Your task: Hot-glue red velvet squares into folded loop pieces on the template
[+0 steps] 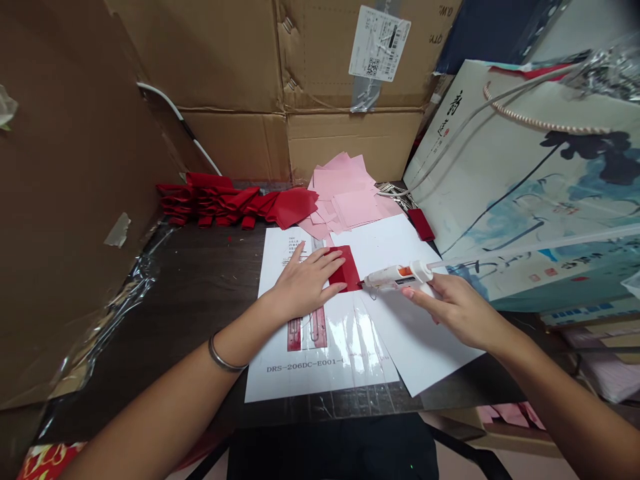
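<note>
Your left hand (310,277), fingers spread, on red piece (351,270) over white sheet (320,373). Right fingers curled round glue gun (397,275); nozzle at red edge, apparently touching. Pink papers (347,190) beyond.

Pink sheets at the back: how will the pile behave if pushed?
The pink sheets would probably slide and spread: they lie loosely fanned, edges out of line, with no visible band. Each looks thin and flat, so likely light and somewhat bendy. Tipping seems unlikely, given the low, wide pile.
</note>
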{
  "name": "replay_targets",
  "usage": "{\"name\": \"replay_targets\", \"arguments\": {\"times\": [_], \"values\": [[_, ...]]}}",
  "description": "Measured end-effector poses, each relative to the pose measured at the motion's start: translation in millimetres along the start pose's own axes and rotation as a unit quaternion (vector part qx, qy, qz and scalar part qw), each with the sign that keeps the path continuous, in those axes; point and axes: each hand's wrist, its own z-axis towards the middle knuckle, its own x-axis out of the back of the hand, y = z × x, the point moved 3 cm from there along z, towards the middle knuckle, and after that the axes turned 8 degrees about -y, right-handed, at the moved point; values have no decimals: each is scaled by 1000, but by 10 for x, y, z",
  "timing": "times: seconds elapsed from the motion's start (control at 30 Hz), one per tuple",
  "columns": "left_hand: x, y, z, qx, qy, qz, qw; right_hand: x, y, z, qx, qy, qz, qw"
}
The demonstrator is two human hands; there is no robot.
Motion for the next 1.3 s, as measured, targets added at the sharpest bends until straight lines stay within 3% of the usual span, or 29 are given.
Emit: {"name": "replay_targets", "arguments": {"times": [0.67,0.8,1.0,1.3], "values": [[11,9,2,4,-7,-8,1000,0,-18,124,-18,-7,-14,1000],[-7,-2,9,2,-7,-11,1000,25,-24,157,2,0,-44,999],[-15,-9,13,-1,-5,-6,1000,56,-94,200,38,-41,-25,998],[-5,-5,6,-5,1,-14,1000,54,-100,273,70,-33,-42,996]]}}
